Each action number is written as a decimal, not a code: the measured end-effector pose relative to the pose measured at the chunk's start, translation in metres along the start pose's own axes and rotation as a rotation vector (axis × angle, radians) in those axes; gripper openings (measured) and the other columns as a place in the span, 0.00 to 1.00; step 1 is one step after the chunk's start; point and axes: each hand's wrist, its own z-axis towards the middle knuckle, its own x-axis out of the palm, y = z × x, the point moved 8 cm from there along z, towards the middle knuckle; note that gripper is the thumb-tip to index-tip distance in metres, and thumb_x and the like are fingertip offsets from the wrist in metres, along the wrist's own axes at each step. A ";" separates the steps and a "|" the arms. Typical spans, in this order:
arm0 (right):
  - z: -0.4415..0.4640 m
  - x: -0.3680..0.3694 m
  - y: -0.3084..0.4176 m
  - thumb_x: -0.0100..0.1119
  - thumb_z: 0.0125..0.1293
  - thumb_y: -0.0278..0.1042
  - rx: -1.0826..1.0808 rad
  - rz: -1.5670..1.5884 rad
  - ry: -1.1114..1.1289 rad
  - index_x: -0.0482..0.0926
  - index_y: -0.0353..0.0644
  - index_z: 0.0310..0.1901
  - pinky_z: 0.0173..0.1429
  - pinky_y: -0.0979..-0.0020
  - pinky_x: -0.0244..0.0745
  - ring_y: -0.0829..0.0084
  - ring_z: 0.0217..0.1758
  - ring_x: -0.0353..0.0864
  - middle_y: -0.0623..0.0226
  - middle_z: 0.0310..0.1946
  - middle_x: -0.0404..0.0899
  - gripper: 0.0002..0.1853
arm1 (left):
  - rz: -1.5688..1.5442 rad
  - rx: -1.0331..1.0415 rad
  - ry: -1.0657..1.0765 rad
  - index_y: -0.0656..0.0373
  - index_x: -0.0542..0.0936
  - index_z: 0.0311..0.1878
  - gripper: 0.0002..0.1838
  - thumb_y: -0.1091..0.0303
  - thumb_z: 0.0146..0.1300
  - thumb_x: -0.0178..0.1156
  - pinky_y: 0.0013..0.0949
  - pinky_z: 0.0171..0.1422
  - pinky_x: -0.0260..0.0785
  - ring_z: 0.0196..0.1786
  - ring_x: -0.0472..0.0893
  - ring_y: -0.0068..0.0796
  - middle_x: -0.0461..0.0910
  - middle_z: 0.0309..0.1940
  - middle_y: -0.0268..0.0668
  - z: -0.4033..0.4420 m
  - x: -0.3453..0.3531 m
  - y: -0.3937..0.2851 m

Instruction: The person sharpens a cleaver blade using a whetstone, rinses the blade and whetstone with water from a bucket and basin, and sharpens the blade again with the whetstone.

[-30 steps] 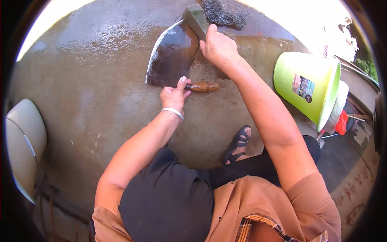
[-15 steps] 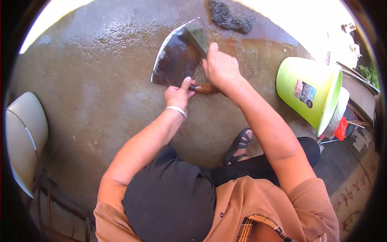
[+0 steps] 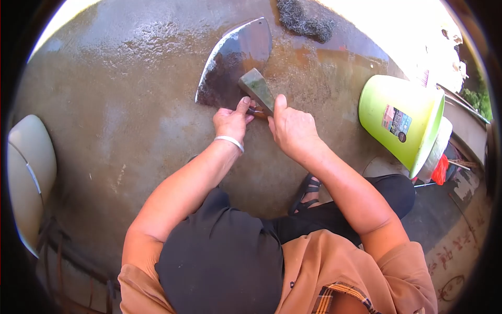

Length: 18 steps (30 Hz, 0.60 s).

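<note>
A broad, fan-shaped knife (image 3: pixel 226 70) has a dark blade with a pale curved edge and a small hole at its far corner. My left hand (image 3: pixel 231 123), a white band at its wrist, is closed where the blade meets the handle, thumb on top. My right hand (image 3: pixel 294 128) grips a greenish-grey whetstone (image 3: pixel 255 86). The stone's far end is over the blade near the handle; whether it touches the metal I cannot tell. Stone and right hand hide most of the wooden handle.
A tangled grey scouring pad (image 3: pixel 306 21) lies on the wet concrete floor (image 3: pixel 130 104) beyond the knife. At the right, a lime-green bucket (image 3: pixel 384 125) lies tipped on its side, near a red bag (image 3: pixel 440 170). A beige rounded object (image 3: pixel 34 172) stands at the left edge.
My right hand has drawn the whetstone back from the blade's far end towards the handle and my body. The left hand keeps its hold, and the knife has barely moved.
</note>
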 end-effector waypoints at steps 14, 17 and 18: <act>0.007 -0.005 0.000 0.56 0.63 0.37 -0.017 -0.026 0.001 0.63 0.32 0.45 0.39 0.53 0.77 0.48 0.34 0.83 0.45 0.28 0.81 0.18 | 0.006 0.088 0.066 0.62 0.81 0.35 0.13 0.59 0.62 0.65 0.27 0.43 0.76 0.37 0.82 0.23 0.84 0.35 0.36 -0.005 0.003 -0.004; 0.060 -0.046 0.020 0.56 0.63 0.38 -0.128 0.012 -0.223 0.62 0.32 0.45 0.40 0.52 0.77 0.47 0.35 0.83 0.45 0.27 0.81 0.20 | -0.020 0.073 0.050 0.61 0.81 0.34 0.13 0.59 0.62 0.65 0.26 0.43 0.75 0.37 0.81 0.23 0.84 0.34 0.35 -0.003 0.004 -0.005; 0.066 -0.049 0.024 0.56 0.63 0.38 -0.136 0.001 -0.240 0.62 0.32 0.45 0.40 0.52 0.77 0.47 0.34 0.83 0.46 0.27 0.81 0.19 | -0.038 0.043 0.025 0.61 0.81 0.33 0.13 0.59 0.62 0.65 0.26 0.43 0.75 0.37 0.81 0.23 0.84 0.34 0.35 -0.003 0.001 -0.003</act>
